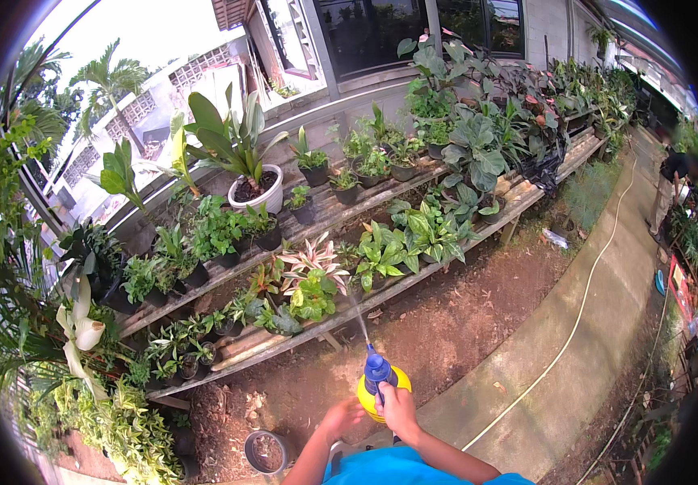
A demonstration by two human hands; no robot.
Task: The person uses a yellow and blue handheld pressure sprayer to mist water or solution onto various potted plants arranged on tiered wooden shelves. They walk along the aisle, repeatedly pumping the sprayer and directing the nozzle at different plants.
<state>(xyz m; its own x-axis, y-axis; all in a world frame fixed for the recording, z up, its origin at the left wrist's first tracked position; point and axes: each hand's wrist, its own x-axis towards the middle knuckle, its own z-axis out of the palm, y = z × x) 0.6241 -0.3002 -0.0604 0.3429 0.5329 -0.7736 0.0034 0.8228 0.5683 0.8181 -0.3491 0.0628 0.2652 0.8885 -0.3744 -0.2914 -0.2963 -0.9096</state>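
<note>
My right hand (398, 411) grips the blue handle and pump head of a yellow pressure sprayer (402, 381). A fine jet of water (359, 315) leaves its nozzle towards the potted plants on the lower shelf. Close to the left side of the sprayer is my left hand (344, 418), blurred, its fingers stretched out; whether they touch the bottle is unclear. In front of the spray stand a pink-and-green leaved plant (315, 262), a light green leafy plant (312, 295) and a broad-leaved green plant (379, 251).
Stepped wooden shelves (349, 312) hold many potted plants, among them a large white pot (273, 193). An empty-handed view aside, a grey pot (265, 451) stands on the soil. A pale hose (573, 336) runs along the concrete path (525, 388). Another person (667, 182) stands far right.
</note>
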